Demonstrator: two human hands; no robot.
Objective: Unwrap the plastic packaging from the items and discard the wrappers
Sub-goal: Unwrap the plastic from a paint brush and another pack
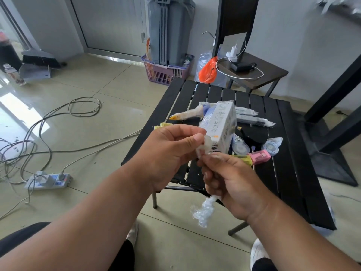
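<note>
The white carton (218,128) stands tilted above the slatted table (283,173), long axis pointing up-right. The left hand (168,153) pinches its lower corner wrap; the right hand (232,182), just below, grips the twisted plastic wrapper (205,210) hanging down.

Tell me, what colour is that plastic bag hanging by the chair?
Bright orange, clearest in the head view.

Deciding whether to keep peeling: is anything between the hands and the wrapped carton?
Nothing visible. The left hand and right hand both pinch plastic wrap at the lower end of the carton, held up over the black slatted table.
</note>
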